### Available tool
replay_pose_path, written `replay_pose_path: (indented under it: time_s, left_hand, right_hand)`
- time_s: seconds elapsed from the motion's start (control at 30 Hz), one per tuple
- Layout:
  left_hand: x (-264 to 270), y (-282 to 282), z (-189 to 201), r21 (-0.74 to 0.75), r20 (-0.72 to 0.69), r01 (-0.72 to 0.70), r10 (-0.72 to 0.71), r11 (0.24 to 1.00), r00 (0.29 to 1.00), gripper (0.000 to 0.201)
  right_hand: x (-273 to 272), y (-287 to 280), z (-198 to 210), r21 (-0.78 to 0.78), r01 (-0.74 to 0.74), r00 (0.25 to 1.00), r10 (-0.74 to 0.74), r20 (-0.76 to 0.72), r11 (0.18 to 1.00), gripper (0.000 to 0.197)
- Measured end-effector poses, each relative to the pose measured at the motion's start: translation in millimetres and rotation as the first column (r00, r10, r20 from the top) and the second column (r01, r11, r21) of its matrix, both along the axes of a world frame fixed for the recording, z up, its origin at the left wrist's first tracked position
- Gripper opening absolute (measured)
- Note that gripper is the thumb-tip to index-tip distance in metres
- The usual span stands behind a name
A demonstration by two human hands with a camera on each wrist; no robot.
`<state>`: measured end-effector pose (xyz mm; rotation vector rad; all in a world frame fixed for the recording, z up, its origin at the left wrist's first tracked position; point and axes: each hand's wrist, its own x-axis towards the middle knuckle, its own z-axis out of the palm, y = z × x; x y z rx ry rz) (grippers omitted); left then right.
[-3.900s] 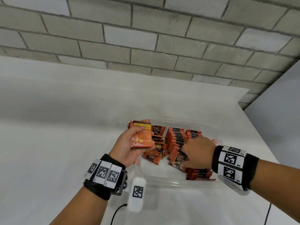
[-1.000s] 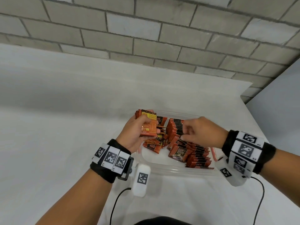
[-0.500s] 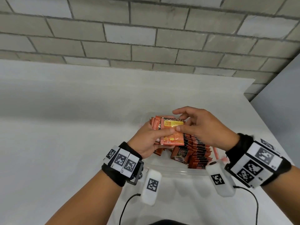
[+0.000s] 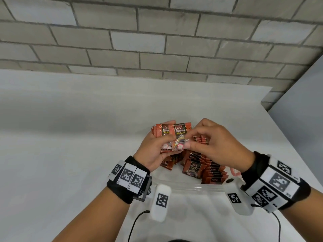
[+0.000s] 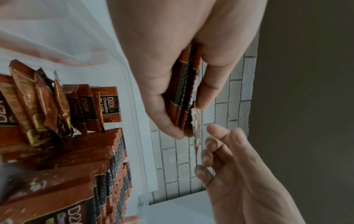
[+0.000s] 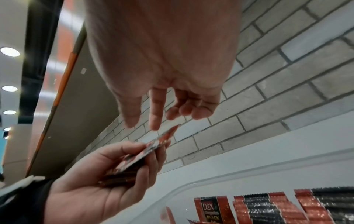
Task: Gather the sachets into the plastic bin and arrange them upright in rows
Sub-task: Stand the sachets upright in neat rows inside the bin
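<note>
My left hand [image 4: 167, 137] grips a stack of red-and-black sachets [image 4: 174, 132] upright above the far left of the clear plastic bin [image 4: 192, 187]. My right hand [image 4: 192, 141] is beside the stack, its thumb tip touching the front sachet's lower right corner. In the right wrist view nothing lies between the thumb and forefinger of the right hand [image 6: 145, 123], and the stack [image 6: 134, 160] sits just below them. Inside the bin, rows of upright sachets [image 4: 215, 173] fill the right part. Several loose sachets [image 4: 167, 164] lie under my left hand. The left wrist view shows the stack [image 5: 184, 94] edge-on.
The bin stands on a white table [image 4: 70, 137] against a grey brick wall [image 4: 157, 41]. The table's right edge [image 4: 288, 140] runs close to the bin. A pink clip [image 4: 234, 172] sits on the bin's right side. Black cables [image 4: 134, 224] hang from my wrists.
My right hand left the rows in the bin and came up to the stack in my left hand. The stack has turned from its yellow back to its printed front.
</note>
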<state>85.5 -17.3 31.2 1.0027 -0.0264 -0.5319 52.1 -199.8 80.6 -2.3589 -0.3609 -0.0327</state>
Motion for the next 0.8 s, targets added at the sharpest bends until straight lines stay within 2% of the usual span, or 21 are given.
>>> replay_pose_path:
  time_s: [0.1,0.17,0.23,0.3,0.4,0.53,0.63,0.8]
  left_hand:
    - [-0.8,1.2,-1.0,0.025,0.013,0.025,-0.025,0.999,1.000,0.040]
    - [-2.6,0.3,-2.1,0.045,0.036,0.056,-0.058,0.997,0.998,0.040]
    - [-3.8,-0.4,-1.9,0.073,0.052,0.066,-0.070,0.995,0.996,0.037]
    - [-0.7,2.1,-2.3,0.111,0.065,0.046,-0.053,0.993,0.996,0.030]
    - [8.9,14.2,-4.5,0.116,0.043,-0.048,0.043,0.992,0.998,0.025]
    - [14.1,26.8,-12.0,0.100,0.018,-0.075,0.073,0.992,0.997,0.014]
    - [10.8,27.9,-17.3,0.081,-0.003,-0.064,0.065,0.995,0.998,0.019]
    - [10.9,28.2,-18.4,0.059,-0.033,-0.059,0.061,0.997,0.998,0.022]
  right_hand:
    - [7.9,-2.1,3.5,-0.052,0.101,0.993,-0.098,0.061,0.994,0.033]
    - [14.2,-1.7,3.3,-0.115,0.088,0.996,-0.088,0.004,0.990,0.044]
    - [18.3,-1.7,5.5,-0.097,0.067,0.993,-0.076,-0.093,0.993,0.040]
    - [21.2,-5.2,9.4,-0.091,0.060,0.984,-0.074,-0.160,0.994,0.027]
    - [21.3,-17.1,9.9,-0.155,0.029,0.965,-0.068,-0.253,0.987,0.014]
    - [15.3,-24.0,-3.4,-0.353,-0.108,0.908,-0.053,-0.416,0.929,0.019]
    - [12.1,-15.6,-16.3,-0.422,-0.226,0.861,-0.022,-0.507,0.878,0.024]
    - [13.6,-2.1,-33.4,-0.562,-0.281,0.868,-0.044,-0.495,0.778,0.016]
